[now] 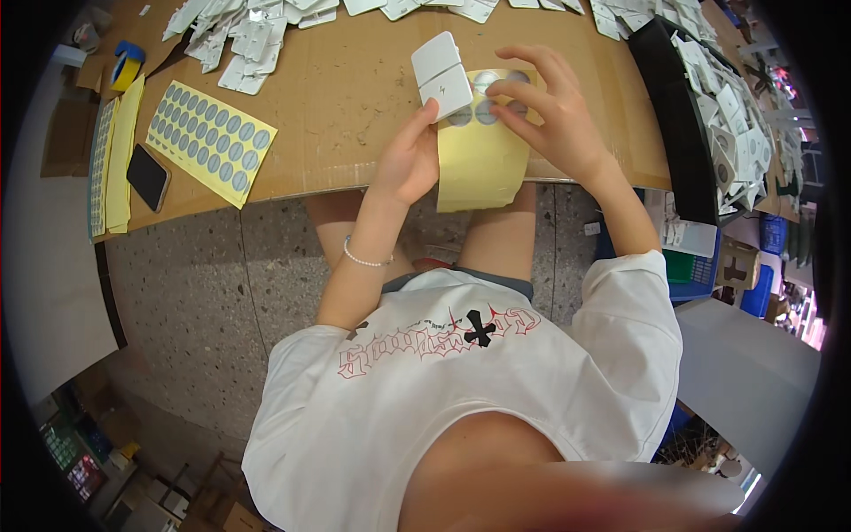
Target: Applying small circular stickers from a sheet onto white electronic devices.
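The left hand (pixel 410 164) holds a white plastic case (pixel 443 78) by its near end, thumb on top and the other fingers mostly hidden. The case shows two panels with a seam across, and it is tilted, just over the left side of a yellow sticker sheet (pixel 483 164). The right hand (pixel 560 115) is above the sheet's far end, fingers loosely curled, thumb and forefinger near the round grey stickers (pixel 486 112); I cannot tell whether they pinch one. The sheet's bare near end hangs past the edge of the brown table (pixel 328 133).

A beaded bracelet (pixel 365 261) circles the left wrist. To the left lie a second sheet of grey stickers (pixel 211 137), a dark phone (pixel 148 177), more yellow sheets (pixel 122 168) and blue and yellow tape rolls (pixel 127 69). White pieces (pixel 253 44) lie heaped along the far side. On the right, a black bin (pixel 675 133) holds many white parts (pixel 727 115).
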A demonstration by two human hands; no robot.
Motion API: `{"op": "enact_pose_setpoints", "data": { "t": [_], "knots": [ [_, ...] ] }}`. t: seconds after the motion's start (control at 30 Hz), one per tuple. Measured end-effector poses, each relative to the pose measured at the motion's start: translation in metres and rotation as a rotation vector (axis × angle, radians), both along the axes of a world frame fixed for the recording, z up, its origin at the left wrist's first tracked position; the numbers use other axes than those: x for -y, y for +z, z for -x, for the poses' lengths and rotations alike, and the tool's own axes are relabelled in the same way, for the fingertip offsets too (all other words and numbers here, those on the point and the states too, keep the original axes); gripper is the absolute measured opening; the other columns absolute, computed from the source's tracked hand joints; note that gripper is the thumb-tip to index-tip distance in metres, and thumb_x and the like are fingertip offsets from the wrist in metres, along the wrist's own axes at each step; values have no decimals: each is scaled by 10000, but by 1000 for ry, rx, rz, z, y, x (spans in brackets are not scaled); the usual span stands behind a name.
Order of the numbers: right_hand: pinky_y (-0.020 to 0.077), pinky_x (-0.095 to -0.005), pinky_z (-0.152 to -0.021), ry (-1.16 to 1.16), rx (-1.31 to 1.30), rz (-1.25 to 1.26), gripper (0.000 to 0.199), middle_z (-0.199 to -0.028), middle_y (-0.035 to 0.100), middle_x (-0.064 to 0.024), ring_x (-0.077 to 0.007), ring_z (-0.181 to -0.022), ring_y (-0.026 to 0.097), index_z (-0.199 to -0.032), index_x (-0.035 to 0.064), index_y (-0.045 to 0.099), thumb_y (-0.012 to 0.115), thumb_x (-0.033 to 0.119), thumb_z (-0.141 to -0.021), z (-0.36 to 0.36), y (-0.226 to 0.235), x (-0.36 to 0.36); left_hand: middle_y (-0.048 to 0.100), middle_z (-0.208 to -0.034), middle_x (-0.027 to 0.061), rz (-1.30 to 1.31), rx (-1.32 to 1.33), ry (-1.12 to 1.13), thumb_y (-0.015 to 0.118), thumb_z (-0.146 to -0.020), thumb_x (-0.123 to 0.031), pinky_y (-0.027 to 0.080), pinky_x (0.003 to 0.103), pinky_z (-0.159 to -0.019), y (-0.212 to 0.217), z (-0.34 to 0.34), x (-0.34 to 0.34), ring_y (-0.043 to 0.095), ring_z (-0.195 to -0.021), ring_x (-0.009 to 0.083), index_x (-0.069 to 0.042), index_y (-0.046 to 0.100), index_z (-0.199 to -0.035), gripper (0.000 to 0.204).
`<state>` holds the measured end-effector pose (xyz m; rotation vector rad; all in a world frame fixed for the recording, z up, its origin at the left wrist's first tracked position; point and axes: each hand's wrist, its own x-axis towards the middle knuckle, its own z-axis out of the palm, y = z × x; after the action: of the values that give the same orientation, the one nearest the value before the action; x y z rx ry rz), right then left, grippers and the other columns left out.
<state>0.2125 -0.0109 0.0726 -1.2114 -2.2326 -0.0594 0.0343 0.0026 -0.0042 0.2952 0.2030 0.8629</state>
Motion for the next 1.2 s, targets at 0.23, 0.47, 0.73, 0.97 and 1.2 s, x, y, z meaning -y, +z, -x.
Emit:
{"op": "enact_pose_setpoints", "data": {
  "t": [0.23, 0.47, 0.73, 0.97, 1.2],
  "knots": [
    [376, -369, -859, 52, 69, 12, 184, -1086, 507, -77, -275, -1051, 447, -784, 74, 566, 639, 15, -626, 13, -6, -5, 460, -1195, 98, -18, 8, -14, 395, -912, -233, 360, 362, -944, -7, 7, -3, 442, -1105, 201, -6, 359, -1221, 385],
    [360, -379, -879, 43, 105, 35, 182, -1081, 500, -64, -285, -1040, 448, -763, 70, 527, 618, -7, -626, 16, -12, -1, 468, -1184, 106, -70, 2, -36, 394, -913, -230, 370, 358, -933, -13, 10, -1, 452, -1092, 199, 0, 363, -1217, 383],
    [327, -448, -944, 52, 156, -31, 225, -1069, 502, -70, -277, -1053, 455, -810, 74, 533, 632, -7, -625, 16, -20, 2, 475, -1172, 112, -111, -38, -52, 409, -909, -236, 376, 357, -926, -20, 13, -1, 459, -1083, 196, 20, 400, -1191, 381],
    [309, -470, -964, 40, 151, 21, 227, -1061, 509, -63, -265, -1044, 468, -820, 80, 538, 632, -1, -631, 14, -29, 4, 484, -1156, 120, -131, -100, -27, 419, -905, -238, 379, 348, -923, -22, 12, 0, 468, -1066, 195, 25, 409, -1178, 379],
    [323, -485, -950, 25, 114, -126, 198, -1037, 535, -62, -252, -1013, 498, -799, 81, 572, 653, 11, -633, 9, -39, 7, 464, -1187, 111, -50, -40, -43, 394, -912, -231, 363, 358, -943, -28, 12, -4, 445, -1100, 201, 6, 376, -1206, 378]
  ]
}}
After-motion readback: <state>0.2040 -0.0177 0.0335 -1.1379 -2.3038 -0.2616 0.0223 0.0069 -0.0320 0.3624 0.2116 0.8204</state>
